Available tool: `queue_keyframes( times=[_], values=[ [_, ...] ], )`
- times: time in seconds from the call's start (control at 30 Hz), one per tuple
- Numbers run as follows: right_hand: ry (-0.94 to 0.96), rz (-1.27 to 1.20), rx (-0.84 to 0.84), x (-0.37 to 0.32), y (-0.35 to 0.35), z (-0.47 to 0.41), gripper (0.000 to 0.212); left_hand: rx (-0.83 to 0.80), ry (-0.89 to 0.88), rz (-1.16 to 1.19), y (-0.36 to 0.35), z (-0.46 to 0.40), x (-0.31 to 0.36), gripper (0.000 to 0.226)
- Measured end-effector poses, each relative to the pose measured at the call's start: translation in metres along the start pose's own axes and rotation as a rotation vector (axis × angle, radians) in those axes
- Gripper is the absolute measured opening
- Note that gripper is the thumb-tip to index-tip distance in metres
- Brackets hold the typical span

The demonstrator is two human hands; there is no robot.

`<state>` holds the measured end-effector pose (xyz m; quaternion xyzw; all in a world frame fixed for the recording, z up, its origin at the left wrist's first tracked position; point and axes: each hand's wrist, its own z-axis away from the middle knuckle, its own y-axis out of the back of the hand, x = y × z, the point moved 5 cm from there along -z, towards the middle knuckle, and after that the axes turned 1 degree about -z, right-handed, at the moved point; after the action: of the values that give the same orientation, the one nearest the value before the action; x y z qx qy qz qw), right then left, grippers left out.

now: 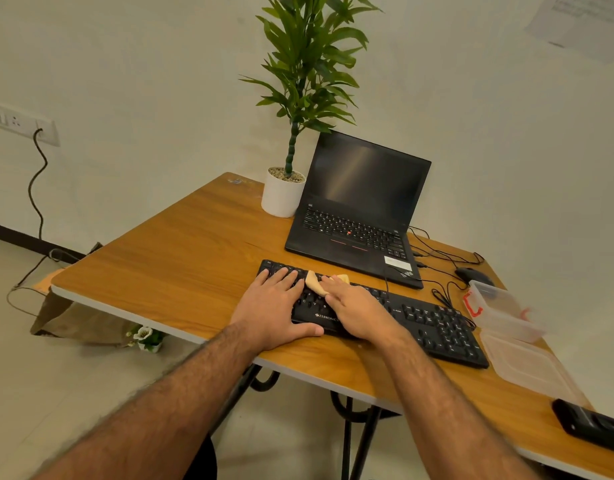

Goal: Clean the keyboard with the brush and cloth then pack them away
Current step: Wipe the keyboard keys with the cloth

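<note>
From my seat I see the black full-size wired keyboard (371,311) lying slantwise on the wood-grain desk (167,258), near its front edge. The left hand (276,308) lies flat on the keyboard's left end, fingers straight and spread over the keys, thumb along the front rim, so its grip is open and holds nothing. The right hand (359,311) rests palm-down just beside it, over the middle keys, pressing a small beige cloth (316,284) onto the upper key rows; its fingers lie over the cloth (whether they pinch it or merely press it, I cannot tell). The cloth pokes out between the two hands.

Behind the keyboard stands an open black laptop (361,209) with a dark screen, and to its left a white pot holding a tall green plant (291,168). To the right of the keyboard lies a clear plastic box with a red latch (502,311), its clear lid (530,372) flat on the desk beside it. A black mouse (471,274) sits beyond the box among thin black cables (437,258).
</note>
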<state>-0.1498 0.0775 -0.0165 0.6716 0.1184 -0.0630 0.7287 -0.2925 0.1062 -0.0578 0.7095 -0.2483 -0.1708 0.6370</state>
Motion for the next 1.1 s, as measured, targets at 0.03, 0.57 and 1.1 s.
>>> queue_keyframes(
  times=[0.03, 0.57, 1.1],
  values=[
    [-0.006, 0.019, 0.015, -0.003, -0.001, -0.001, 0.047, -0.003, 0.001, 0.0, 0.0, 0.0, 0.0, 0.109],
    [0.048, 0.051, -0.014, -0.006, -0.01, 0.022, 0.05, -0.016, 0.004, -0.022, 0.0, 0.0, -0.001, 0.109],
    [0.042, 0.078, 0.064, -0.012, -0.014, 0.041, 0.05, -0.019, 0.011, -0.037, 0.002, 0.0, -0.001, 0.109]
  ],
)
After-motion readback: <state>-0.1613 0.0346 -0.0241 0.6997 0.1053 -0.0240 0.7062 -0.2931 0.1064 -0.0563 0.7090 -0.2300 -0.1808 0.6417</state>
